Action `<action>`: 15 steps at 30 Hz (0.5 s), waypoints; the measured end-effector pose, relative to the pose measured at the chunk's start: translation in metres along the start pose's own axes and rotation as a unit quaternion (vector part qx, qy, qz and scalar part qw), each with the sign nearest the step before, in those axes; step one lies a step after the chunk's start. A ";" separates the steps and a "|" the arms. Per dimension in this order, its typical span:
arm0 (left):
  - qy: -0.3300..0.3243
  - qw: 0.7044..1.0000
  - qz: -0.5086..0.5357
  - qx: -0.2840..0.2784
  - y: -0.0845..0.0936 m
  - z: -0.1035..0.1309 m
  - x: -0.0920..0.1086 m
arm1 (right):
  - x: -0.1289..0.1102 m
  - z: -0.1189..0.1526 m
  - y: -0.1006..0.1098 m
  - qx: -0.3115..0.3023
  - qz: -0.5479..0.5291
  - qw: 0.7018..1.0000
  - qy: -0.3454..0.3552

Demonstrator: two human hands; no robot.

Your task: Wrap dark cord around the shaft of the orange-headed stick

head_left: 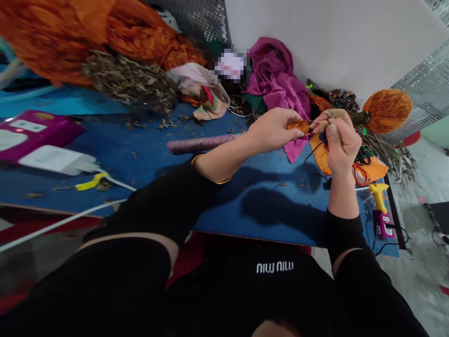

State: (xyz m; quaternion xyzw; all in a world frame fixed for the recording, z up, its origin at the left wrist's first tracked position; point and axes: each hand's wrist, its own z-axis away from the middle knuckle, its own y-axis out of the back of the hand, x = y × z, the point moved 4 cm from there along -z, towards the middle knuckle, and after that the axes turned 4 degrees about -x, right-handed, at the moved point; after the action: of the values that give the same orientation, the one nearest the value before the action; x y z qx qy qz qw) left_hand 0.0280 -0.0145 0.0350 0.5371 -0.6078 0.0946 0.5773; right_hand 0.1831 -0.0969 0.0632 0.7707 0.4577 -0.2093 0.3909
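Observation:
Between my two hands, above the blue table (224, 187), is a small orange cloth-wrapped piece (298, 126). My left hand (275, 128) pinches it between thumb and fingers. Close on its right, my right hand (338, 135) has its fingers curled together near the piece's tip; what they grip is too small to make out. A dark stem with a large round orange cloth head (387, 111) extends to the right from behind my right hand. A purple patterned roll (203, 142) lies on the table, partly behind my left forearm.
Orange cloth (140, 32), dried leaves (129, 82) and magenta cloth (277, 79) line the back. A purple power strip (38, 133) with a white plug sits at the left. Near the right edge are a yellow glue gun (379, 196), cords and twigs (393, 150).

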 end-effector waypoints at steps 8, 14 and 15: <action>0.052 0.985 -0.161 -0.027 -0.002 0.010 0.016 | 0.008 -0.009 -0.006 -0.010 -0.023 0.998 0.055; 0.072 0.970 -0.228 -0.044 -0.008 0.016 0.023 | 0.023 -0.012 -0.002 0.000 0.003 0.999 0.033; 0.072 0.970 -0.229 -0.045 -0.008 0.016 0.023 | 0.025 -0.011 -0.001 0.005 0.007 0.999 0.032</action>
State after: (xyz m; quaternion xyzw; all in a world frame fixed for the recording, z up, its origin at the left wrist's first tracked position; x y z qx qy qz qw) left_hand 0.0299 -0.0419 0.0441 0.6272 -0.4291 -0.0290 0.6494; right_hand 0.1940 -0.0741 0.0529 0.7820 0.4636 -0.1838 0.3739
